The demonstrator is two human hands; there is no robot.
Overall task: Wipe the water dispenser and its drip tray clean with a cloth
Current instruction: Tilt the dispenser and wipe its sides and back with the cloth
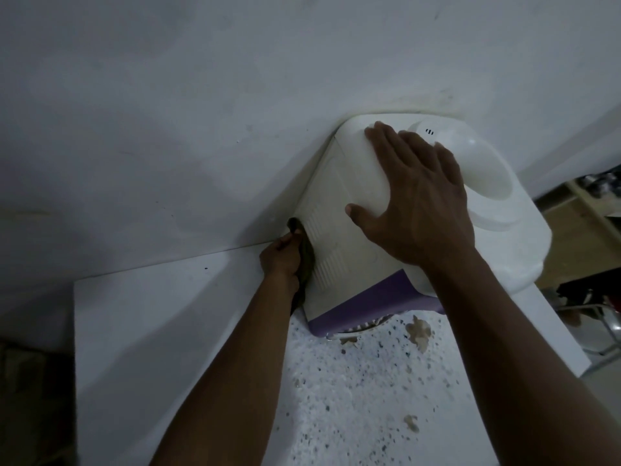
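**Gripping a cloth [307, 257] against the side of the water dispenser [336, 203]**

The left hand [280, 258] had its fingers curled round a dark olive cloth and held it against the left side panel of the white water dispenser. The cloth lay just beside the two banks of vent slots [327, 270]. One end of it stuck up above the knuckles and the other hung down along the wrist.

The right hand [423, 203] lay flat on the dispenser's top with fingers straight and spread, holding nothing. Its thumb reached over the edge toward the side panel, and its fingertips lay beside the round bottle well [477, 163].

The dispenser stood with its back against a pale wall [201, 95] and was seen from above. Its body was white over a purple base [386, 297]. A slatted part [361, 327] showed beneath the purple front, mostly hidden by the right forearm. Whether it was the drip tray could not be told.

The dispenser rested on a white counter [151, 331]. The counter's surface in front of the base was speckled with dark flecks, and several brown patches [418, 331] lay on it near the base.
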